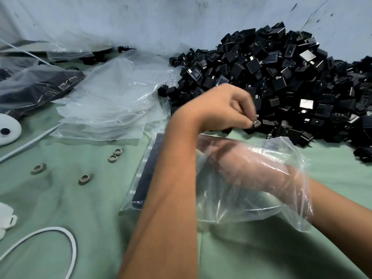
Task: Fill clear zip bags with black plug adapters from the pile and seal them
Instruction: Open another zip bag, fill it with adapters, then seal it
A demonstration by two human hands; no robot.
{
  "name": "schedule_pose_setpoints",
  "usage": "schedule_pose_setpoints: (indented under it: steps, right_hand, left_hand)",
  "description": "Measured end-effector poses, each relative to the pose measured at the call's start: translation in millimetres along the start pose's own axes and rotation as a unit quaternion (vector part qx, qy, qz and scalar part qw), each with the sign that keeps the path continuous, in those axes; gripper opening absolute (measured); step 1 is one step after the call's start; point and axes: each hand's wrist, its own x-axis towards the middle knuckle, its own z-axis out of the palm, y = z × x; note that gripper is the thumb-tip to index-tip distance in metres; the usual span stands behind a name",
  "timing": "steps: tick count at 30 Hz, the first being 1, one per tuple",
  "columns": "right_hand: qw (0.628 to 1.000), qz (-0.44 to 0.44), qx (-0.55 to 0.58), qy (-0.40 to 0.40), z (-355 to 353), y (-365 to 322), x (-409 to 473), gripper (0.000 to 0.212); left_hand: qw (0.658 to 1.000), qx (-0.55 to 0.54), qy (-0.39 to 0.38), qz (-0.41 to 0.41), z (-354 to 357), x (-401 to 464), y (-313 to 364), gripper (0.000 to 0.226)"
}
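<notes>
Picking is the step in hand: the left hand (227, 109) reaches across to the near edge of the pile of black plug adapters (281, 81) and its fingertips (249, 122) pinch one small adapter (256, 123) there, at the foot of the pile. The right hand (237, 164) is pushed inside a clear zip bag (251, 178), which lies just in front of the pile, on the green cloth (70, 188); through the plastic I cannot tell if its fingers are spread or curled, but I judge it holds the bag open from within. The bag looks still empty. Its long axis runs about left to right, along the forearm, and the mouth seems to point to the right, where the wrist enters. The pinched adapter is too small and blurred to say which way its prongs point. Next move, in my judgement, calls for carrying the adapter to the mouth and dropping it in. Left of the pile lies a stack of empty bags (112, 101), and further left some filled bags (36, 85).
</notes>
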Motion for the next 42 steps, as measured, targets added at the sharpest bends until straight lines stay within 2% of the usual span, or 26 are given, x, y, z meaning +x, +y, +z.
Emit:
schedule_pose_setpoints:
  steps: [2,4,5,6,7,9,11,14,16,17,20,23,24,26,28,30,32,35,38,40,42]
  right_hand:
    - [0.998,-0.019,0.026,0.062,4,2,3,0.045]
    - [0.989,-0.052,0.061,0.123,4,-2,2,0.066]
    - [0.987,-0.044,0.081,0.129,6,-2,3,0.058]
    - [0.986,-0.040,0.087,0.137,13,3,5,0.045]
    - [0.988,-0.039,0.068,0.130,16,4,5,0.050]
    - [0.980,-0.037,0.049,0.190,36,13,10,0.087]
    - [0.979,-0.035,0.099,0.175,42,19,14,0.091]
    - [0.973,-0.042,0.078,0.211,48,17,13,0.076]
    - [0.970,-0.069,0.056,0.227,50,8,9,0.050]
    - [0.968,-0.065,0.088,0.224,48,-1,10,0.045]
    - [0.955,-0.012,0.246,0.163,48,-14,8,0.063]
    - [0.956,0.005,0.233,0.177,47,-11,10,0.061]
    - [0.963,-0.002,0.184,0.198,45,-8,11,0.059]
    - [0.966,-0.011,0.161,0.203,37,-6,9,0.045]
    - [0.966,-0.017,0.108,0.236,37,-6,8,0.052]
    - [0.947,0.033,0.232,0.220,42,-9,7,0.043]
    - [0.938,0.046,0.264,0.222,36,-16,13,0.033]
    - [0.937,0.011,0.272,0.217,23,-29,1,0.034]
    - [0.934,0.022,0.296,0.198,18,-32,2,0.032]
    - [0.943,0.012,0.256,0.211,20,-35,1,0.029]
    - [0.935,0.036,0.278,0.218,23,-40,0,0.027]
  left_hand:
    - [0.994,0.024,0.094,-0.054,-26,-15,-23,0.015]
    - [0.976,0.057,0.160,-0.133,-46,-30,-46,0.020]
    - [0.964,0.077,0.179,-0.179,-54,-37,-56,0.023]
    - [0.952,0.090,0.193,-0.222,-59,-42,-65,0.027]
    - [0.940,0.093,0.202,-0.258,-63,-46,-72,0.031]
    - [0.928,0.086,0.196,-0.303,-66,-49,-80,0.037]
    - [0.925,0.089,0.175,-0.325,-65,-48,-82,0.043]
    - [0.926,0.100,0.147,-0.332,-63,-47,-83,0.054]
    - [0.928,0.104,0.131,-0.333,-63,-47,-84,0.056]
    - [0.928,0.105,0.125,-0.335,-62,-47,-85,0.055]
    - [0.931,0.102,0.114,-0.332,-61,-46,-86,0.048]
    - [0.930,0.104,0.121,-0.331,-62,-46,-85,0.049]
    - [0.929,0.103,0.123,-0.332,-62,-46,-85,0.050]
    - [0.929,0.104,0.125,-0.332,-61,-45,-85,0.051]
    - [0.929,0.103,0.125,-0.334,-61,-45,-85,0.051]
    - [0.928,0.099,0.124,-0.337,-60,-45,-84,0.050]
    - [0.928,0.096,0.125,-0.339,-60,-45,-84,0.050]
    - [0.927,0.093,0.127,-0.339,-60,-45,-84,0.051]
    - [0.928,0.095,0.127,-0.338,-60,-45,-84,0.051]
    - [0.928,0.095,0.130,-0.337,-59,-45,-84,0.050]
    - [0.928,0.095,0.132,-0.336,-59,-45,-84,0.049]
